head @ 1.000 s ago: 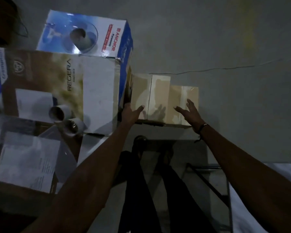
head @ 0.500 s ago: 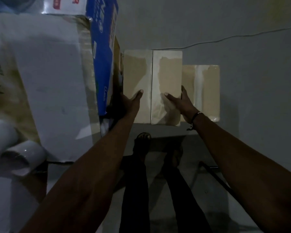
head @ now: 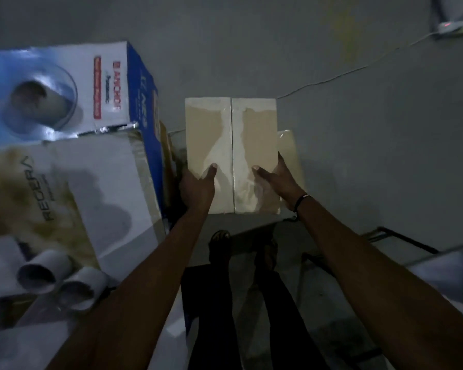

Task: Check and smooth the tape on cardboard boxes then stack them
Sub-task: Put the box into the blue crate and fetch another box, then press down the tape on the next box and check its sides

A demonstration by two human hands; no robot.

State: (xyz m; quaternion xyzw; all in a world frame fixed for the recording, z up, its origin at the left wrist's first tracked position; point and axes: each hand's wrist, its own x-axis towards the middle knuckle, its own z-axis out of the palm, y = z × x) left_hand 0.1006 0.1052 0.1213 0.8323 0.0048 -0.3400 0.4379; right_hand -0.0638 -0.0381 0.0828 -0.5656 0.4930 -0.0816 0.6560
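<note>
Your left hand [head: 197, 188] and right hand [head: 277, 180] both grip the taped cardboard box [head: 230, 145] by its side edges, thumbs on top, above a second box [head: 289, 148] on the floor. It looks light and stiff; glossy tape may slip, so keep to the edges

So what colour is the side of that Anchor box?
Blue, with white lettering; the head view shows it.
</note>
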